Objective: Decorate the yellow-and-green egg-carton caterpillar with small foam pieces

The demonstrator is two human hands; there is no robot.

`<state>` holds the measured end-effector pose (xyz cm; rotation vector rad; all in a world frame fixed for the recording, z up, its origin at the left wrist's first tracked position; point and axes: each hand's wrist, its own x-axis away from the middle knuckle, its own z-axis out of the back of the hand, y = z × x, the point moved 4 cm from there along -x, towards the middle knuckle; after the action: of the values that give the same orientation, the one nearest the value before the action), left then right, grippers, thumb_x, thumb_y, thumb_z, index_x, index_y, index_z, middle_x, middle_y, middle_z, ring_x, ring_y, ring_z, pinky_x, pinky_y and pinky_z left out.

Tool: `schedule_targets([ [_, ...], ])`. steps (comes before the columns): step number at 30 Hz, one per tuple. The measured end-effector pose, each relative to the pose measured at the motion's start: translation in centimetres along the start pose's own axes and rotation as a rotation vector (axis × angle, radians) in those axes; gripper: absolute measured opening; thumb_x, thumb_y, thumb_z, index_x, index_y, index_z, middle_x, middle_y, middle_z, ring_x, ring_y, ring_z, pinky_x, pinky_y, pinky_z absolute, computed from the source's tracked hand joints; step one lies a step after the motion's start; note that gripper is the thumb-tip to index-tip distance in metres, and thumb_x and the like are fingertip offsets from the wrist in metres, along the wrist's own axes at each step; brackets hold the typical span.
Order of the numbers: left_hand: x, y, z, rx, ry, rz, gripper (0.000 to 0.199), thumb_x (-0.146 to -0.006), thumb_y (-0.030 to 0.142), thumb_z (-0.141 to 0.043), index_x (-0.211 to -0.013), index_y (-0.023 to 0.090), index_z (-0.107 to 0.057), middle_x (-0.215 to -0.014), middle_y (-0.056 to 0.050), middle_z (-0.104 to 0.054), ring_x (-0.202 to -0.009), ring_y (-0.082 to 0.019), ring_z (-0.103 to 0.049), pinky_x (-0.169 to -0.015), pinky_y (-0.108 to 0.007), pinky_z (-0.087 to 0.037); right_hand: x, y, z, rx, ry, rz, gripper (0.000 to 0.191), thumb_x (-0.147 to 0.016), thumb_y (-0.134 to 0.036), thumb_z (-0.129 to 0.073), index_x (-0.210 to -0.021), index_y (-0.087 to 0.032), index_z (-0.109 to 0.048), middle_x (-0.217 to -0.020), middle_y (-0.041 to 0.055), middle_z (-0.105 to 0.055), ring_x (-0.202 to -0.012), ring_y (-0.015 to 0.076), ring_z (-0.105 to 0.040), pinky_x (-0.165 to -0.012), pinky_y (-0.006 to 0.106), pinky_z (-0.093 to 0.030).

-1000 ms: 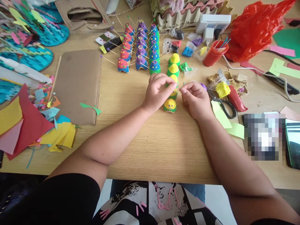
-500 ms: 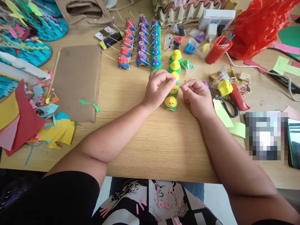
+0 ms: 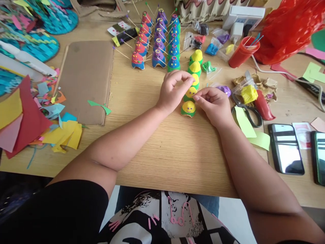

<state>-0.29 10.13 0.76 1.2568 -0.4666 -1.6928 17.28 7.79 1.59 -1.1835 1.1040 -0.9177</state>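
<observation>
A row of egg-carton cups with yellow tops and green bases runs away from me. The nearest yellow-and-green cup [image 3: 188, 107] has a smiling face. Behind it, a second yellow-and-green cup [image 3: 190, 91] shows two dark eyes. My left hand [image 3: 174, 88] is closed in a pinch just left of the row, its fingertips by the third cup. On the other side, my right hand [image 3: 214, 104] also pinches, with its thumb and finger tips at the second cup's right side. Whatever is between the fingers of either hand is too small to make out.
Behind stand rows of red, purple and blue cups [image 3: 158, 57] with sticks poking out. A cardboard sheet [image 3: 85, 81] and paper scraps [image 3: 63, 135] lie left. Rightward are purple clay [image 3: 224, 90], scissors [image 3: 250, 115], a red cup [image 3: 241, 54] and a phone [image 3: 286, 149].
My right fingertips have moved left, closer to the second cup's face. My left hand stays pinched beside the row. The whole view has shifted slightly.
</observation>
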Motion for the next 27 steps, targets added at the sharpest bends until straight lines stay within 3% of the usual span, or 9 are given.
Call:
schedule_targets([
  [5, 0.0, 0.6, 0.3, 0.022, -0.011, -0.007, 0.037, -0.109, 0.062, -0.055, -0.094, 0.033, -0.073, -0.106, -0.001, -0.081, -0.112, -0.021, -0.073, -0.111, -0.046, -0.059, -0.1, -0.3, 0.1, -0.032, 0.028, -0.005, 0.051, -0.070, -0.068, -0.094, -0.079, -0.024, -0.069, -0.072, -0.0009, -0.062, -0.067, 0.0133, -0.057, -0.057, 0.028, -0.046],
  [15, 0.4, 2.0, 0.3, -0.020, -0.086, -0.112, 0.038, -0.104, 0.068, -0.061, -0.099, 0.035, -0.077, -0.108, -0.002, -0.079, -0.115, -0.022, -0.072, -0.114, -0.048, -0.055, -0.3, 0.4, 0.6, -0.115, 0.066, -0.018, 0.051, -0.073, -0.069, -0.093, -0.080, -0.025, -0.066, -0.069, -0.0019, -0.055, -0.065, 0.0132, -0.053, -0.051, 0.027, -0.036],
  [23, 0.3, 1.8, 0.2, -0.019, -0.076, -0.118, 0.041, -0.103, 0.069, -0.060, -0.098, 0.033, -0.078, -0.106, -0.003, -0.079, -0.113, -0.023, -0.072, -0.111, -0.047, -0.056, -0.3, 0.5, 0.9, -0.140, 0.044, -0.026, 0.050, -0.082, -0.074, -0.082, -0.086, -0.026, -0.069, -0.060, -0.0055, -0.046, -0.050, 0.0091, -0.032, -0.045, 0.028, -0.022],
  [27, 0.3, 1.6, 0.1, 0.021, -0.055, -0.136, 0.043, -0.102, 0.071, -0.060, -0.097, 0.032, -0.079, -0.104, -0.004, -0.079, -0.112, -0.024, -0.072, -0.110, -0.047, -0.056, -0.3, 0.7, 0.9, -0.117, 0.038, -0.033, 0.051, -0.083, -0.076, -0.081, -0.087, -0.026, -0.070, -0.058, -0.0061, -0.046, -0.049, 0.0092, -0.032, -0.045, 0.027, -0.022],
])
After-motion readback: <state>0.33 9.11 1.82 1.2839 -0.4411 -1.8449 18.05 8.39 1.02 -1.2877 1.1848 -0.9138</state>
